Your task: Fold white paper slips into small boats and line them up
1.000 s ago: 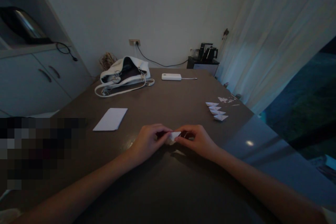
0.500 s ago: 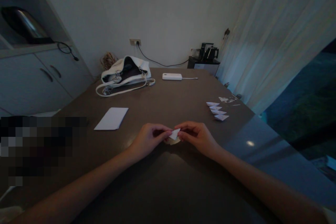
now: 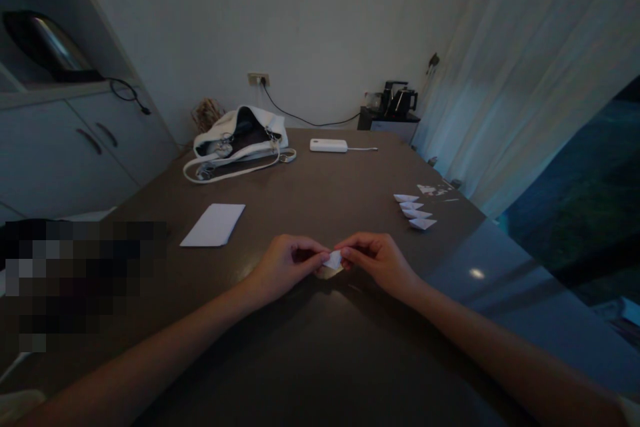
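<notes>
A small piece of folded white paper [image 3: 331, 263] is held between my two hands, just above the brown table [image 3: 320, 360]. My left hand [image 3: 290, 260] pinches its left side between thumb and fingers. On the right side, my right hand [image 3: 374, 257] grips it the same way. Fingertips cover both ends of the paper, so its full shape is hidden. To the right stand several folded paper boats [image 3: 421, 223] in a slanting row. A stack of white paper sheets [image 3: 214, 225] lies to the left of my left hand.
Farther back are a white handbag [image 3: 240, 140] with its strap and a white power bank [image 3: 328, 145] with a short cable. Torn paper scraps [image 3: 434, 190] lie near the right edge, beside the curtain [image 3: 480, 100]. A black kettle [image 3: 401, 103] stands beyond the table.
Both hands keep hold of the folded paper and stay nearly in place. The paper's angle has shifted between the fingers, and its white face has changed shape.
</notes>
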Tool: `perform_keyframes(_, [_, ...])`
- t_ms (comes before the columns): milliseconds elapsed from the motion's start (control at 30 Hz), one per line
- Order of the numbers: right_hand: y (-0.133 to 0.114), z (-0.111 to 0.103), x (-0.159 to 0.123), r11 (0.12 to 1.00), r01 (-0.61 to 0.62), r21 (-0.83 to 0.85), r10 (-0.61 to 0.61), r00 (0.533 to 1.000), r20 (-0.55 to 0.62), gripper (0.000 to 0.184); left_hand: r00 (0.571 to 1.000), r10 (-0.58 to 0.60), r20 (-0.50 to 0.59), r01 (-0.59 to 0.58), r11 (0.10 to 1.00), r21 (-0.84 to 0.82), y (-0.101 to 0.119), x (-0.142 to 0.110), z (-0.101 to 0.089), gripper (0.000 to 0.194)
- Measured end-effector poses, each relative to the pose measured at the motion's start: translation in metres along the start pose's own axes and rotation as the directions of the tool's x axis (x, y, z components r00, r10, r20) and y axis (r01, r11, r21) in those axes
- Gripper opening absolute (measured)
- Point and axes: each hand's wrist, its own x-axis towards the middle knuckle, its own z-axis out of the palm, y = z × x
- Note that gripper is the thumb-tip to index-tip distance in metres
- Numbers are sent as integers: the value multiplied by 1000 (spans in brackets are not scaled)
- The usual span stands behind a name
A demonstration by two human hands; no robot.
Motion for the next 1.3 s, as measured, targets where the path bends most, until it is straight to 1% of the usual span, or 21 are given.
perform_keyframes(167, [-3,5,1,996,-74,49,74,997,-10,22,998,-31,-56,34,998,58,3,-2,3,19])
perform_keyframes(267, [-4,7,0,992,-127,9,127,992,-17,21,998,-39,-57,42,997,66,3,-3,6,18])
perform_keyframes(333, [-6,8,-1,990,-138,-37,137,990,-14,19,998,-36,-55,40,996,74,2,-4,8,17])
perform_keyframes(467, [-8,8,-3,992,-102,-68,103,995,17,18,997,-53,-53,57,996,72,1,-3,10,16])
perform_keyframes(567, [-8,9,-4,994,-93,-64,95,995,30,18,998,-61,-22,62,997,45,1,-3,9,18])
perform_keyframes(667, [-7,8,-2,994,-106,-22,107,994,27,22,1000,-30,-8,30,999,36,3,-3,8,20])
perform_keyframes(767, [-5,7,0,993,-120,19,120,993,23,28,999,16,-42,-14,999,45,6,-3,7,18])
perform_keyframes(900, [-6,5,1,995,-102,-9,102,995,0,30,999,16,-48,-14,999,34,4,-3,8,18])
perform_keyframes(1000, [-8,4,1,996,-64,-54,63,998,-24,26,999,-16,-32,17,1000,10,-1,-1,7,18])
perform_keyframes(1100, [-9,2,2,995,-42,-86,36,997,-71,24,998,-53,-28,54,998,21,-3,0,5,20])
perform_keyframes(1200, [-10,0,2,997,-42,-57,35,994,-106,24,998,-55,-35,57,998,39,1,-1,2,20])
perform_keyframes(1300, [-9,2,2,998,-57,15,58,993,-99,26,998,-46,-49,48,998,45,4,-3,1,21])
